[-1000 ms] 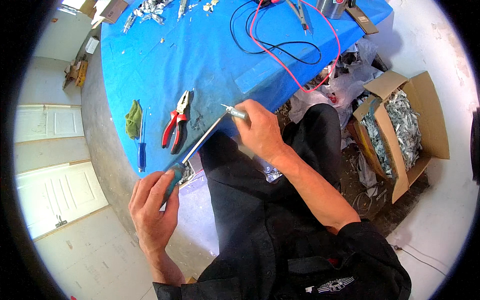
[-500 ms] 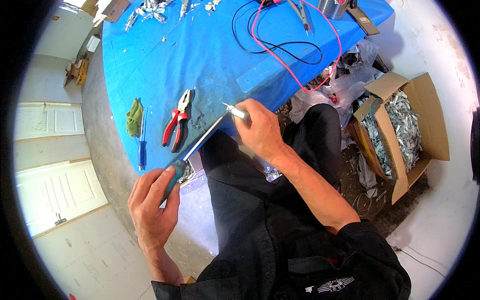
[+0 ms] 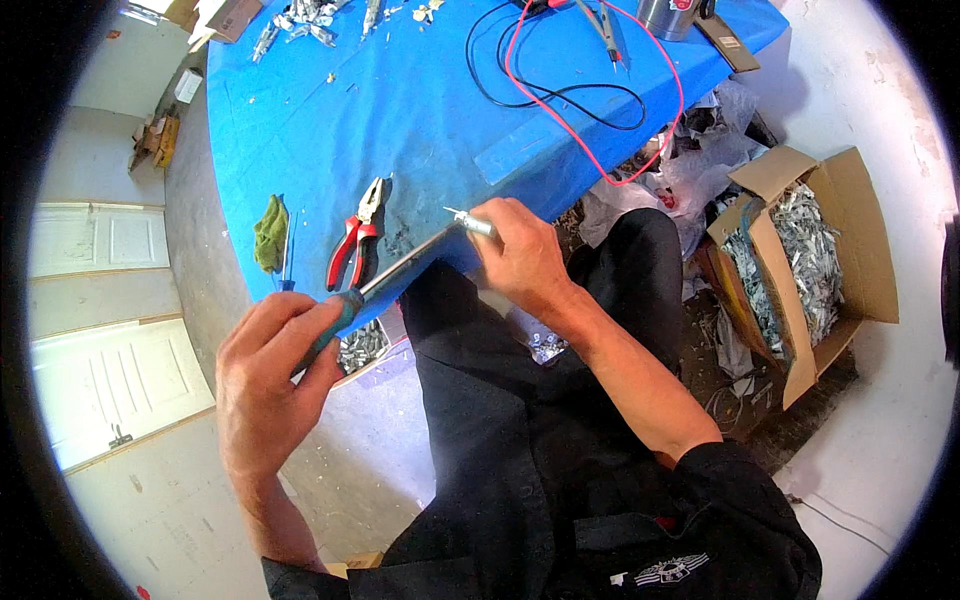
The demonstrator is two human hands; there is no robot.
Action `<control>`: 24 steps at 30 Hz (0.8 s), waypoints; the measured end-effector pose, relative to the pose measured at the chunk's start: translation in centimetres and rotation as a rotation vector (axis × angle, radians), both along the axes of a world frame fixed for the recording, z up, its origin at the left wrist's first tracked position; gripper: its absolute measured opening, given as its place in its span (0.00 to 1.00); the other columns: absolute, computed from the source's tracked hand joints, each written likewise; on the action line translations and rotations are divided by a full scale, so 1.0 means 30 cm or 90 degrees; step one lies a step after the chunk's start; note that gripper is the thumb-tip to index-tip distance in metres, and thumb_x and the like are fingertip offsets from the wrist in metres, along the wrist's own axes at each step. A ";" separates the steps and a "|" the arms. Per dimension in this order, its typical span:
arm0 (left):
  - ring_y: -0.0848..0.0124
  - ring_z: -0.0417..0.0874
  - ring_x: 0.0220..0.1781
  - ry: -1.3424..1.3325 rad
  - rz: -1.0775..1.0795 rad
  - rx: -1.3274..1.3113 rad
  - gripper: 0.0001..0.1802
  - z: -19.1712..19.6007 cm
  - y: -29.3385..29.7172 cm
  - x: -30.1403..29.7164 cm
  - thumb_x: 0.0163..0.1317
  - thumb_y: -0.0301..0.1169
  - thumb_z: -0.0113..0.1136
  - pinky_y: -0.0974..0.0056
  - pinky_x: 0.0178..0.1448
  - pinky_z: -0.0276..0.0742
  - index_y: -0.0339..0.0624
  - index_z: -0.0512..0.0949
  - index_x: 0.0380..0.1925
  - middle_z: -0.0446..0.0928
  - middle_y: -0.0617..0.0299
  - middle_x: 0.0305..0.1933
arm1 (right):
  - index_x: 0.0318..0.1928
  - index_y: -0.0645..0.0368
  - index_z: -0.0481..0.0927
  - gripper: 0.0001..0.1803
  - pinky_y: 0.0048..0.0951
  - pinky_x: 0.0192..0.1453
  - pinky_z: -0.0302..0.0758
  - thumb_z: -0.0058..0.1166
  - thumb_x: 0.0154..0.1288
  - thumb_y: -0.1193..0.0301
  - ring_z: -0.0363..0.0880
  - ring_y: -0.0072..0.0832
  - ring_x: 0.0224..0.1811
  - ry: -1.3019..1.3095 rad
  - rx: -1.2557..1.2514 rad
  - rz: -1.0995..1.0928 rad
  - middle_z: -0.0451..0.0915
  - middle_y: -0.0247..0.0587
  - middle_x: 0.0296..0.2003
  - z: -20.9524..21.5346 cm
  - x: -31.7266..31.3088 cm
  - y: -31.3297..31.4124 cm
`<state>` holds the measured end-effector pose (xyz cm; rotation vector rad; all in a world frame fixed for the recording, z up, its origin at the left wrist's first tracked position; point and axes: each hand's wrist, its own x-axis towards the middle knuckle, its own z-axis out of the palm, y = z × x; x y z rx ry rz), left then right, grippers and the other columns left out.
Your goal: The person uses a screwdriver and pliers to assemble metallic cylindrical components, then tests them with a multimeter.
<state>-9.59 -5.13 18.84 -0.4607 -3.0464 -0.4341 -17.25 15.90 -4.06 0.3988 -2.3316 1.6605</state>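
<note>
Hands (image 3: 275,375) (image 3: 520,250) grip a screwdriver (image 3: 395,280) and small metal part (image 3: 470,222) past the table edge (image 3: 330,310).

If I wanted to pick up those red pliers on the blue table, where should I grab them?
Grab the red pliers by the two red handles, probably coming from the table's near edge, where the handles point. The bare metal nose points away toward the middle of the blue table, and is thinner and harder to hold. The handles lie slightly spread, so one hand could likely close around both. A green cloth lies just left of them.
</note>
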 end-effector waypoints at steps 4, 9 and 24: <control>0.56 0.87 0.38 -0.035 -0.019 -0.012 0.19 0.038 0.013 -0.046 0.52 0.18 0.71 0.57 0.42 0.83 0.37 0.87 0.47 0.84 0.52 0.41 | 0.46 0.60 0.81 0.11 0.46 0.40 0.79 0.65 0.65 0.77 0.84 0.53 0.38 0.003 0.013 0.018 0.82 0.50 0.37 0.010 -0.006 0.011; 0.56 0.87 0.36 -0.078 -0.020 -0.049 0.20 0.053 0.019 -0.084 0.54 0.20 0.72 0.56 0.41 0.82 0.39 0.86 0.49 0.85 0.53 0.40 | 0.44 0.61 0.81 0.09 0.46 0.40 0.79 0.65 0.65 0.76 0.85 0.53 0.39 0.008 0.008 0.023 0.83 0.52 0.36 0.012 -0.021 0.016; 0.63 0.84 0.29 -0.050 -0.088 -0.221 0.15 0.052 0.112 -0.042 0.65 0.24 0.68 0.57 0.31 0.80 0.42 0.82 0.52 0.77 0.59 0.29 | 0.41 0.62 0.77 0.10 0.50 0.39 0.79 0.66 0.65 0.75 0.85 0.58 0.39 -0.065 -0.042 0.046 0.84 0.55 0.35 0.014 -0.031 0.023</control>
